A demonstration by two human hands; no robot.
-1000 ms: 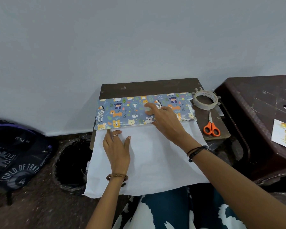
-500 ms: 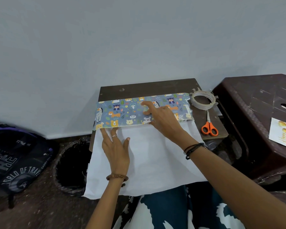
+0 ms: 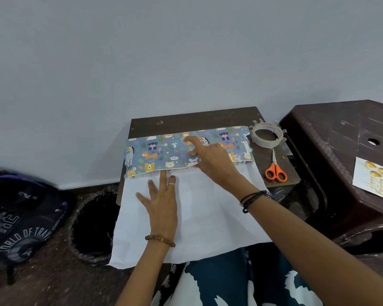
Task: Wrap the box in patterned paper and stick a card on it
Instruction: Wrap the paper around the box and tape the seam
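Observation:
The patterned paper (image 3: 155,153), blue with cartoon animals, is folded over the box on a small dark board (image 3: 186,121). Only a sliver of the box shows at its right end (image 3: 244,163). The paper's white underside (image 3: 208,213) stretches toward me over my lap. My right hand (image 3: 212,159) presses on the folded flap with fingers spread and nearly straight. My left hand (image 3: 161,197) lies flat on the white sheet, fingertips at the flap's near edge. A white card with gold print (image 3: 375,181) lies on the brown stool at the right.
A tape roll (image 3: 267,135) and orange-handled scissors (image 3: 275,170) sit on the board's right side. A brown plastic stool (image 3: 341,155) stands to the right. A bin with a black liner (image 3: 93,221) and a dark backpack (image 3: 16,219) are on the floor at the left.
My right hand has slid a little farther along the flap with the forefinger stretched out. My left hand has shifted right along the flap's near edge.

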